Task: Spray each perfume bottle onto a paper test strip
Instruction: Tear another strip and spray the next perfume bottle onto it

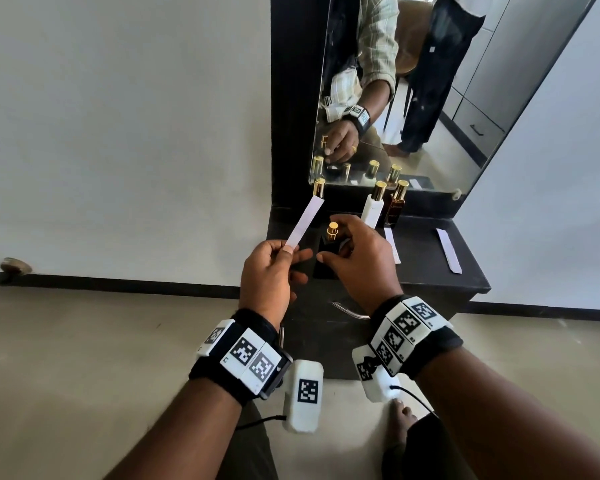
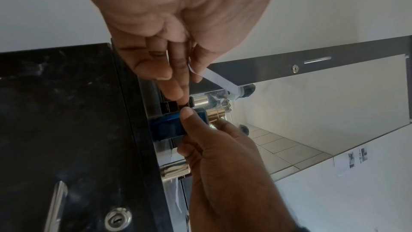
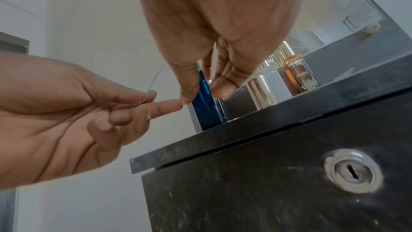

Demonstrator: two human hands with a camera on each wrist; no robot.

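Note:
My right hand (image 1: 335, 252) grips a dark blue perfume bottle (image 1: 327, 249) by its sides; the bottle stands on the black cabinet top (image 1: 426, 271), its gold sprayer (image 1: 332, 230) uncapped. In the right wrist view the blue bottle (image 3: 205, 105) sits between thumb and fingers. My left hand (image 1: 288, 251) pinches the lower end of a white paper strip (image 1: 305, 220), which slants up to the left of the sprayer. In the left wrist view the strip (image 2: 218, 80) runs out above the bottle (image 2: 167, 124).
A gold-capped bottle (image 1: 318, 188) stands at the back left by the mirror (image 1: 430, 98). A white bottle (image 1: 373, 206) and an amber one (image 1: 395, 207) stand behind my right hand. Two paper strips (image 1: 392, 244) (image 1: 449, 249) lie on the top. A metallic cap (image 3: 260, 91) stands beside the blue bottle.

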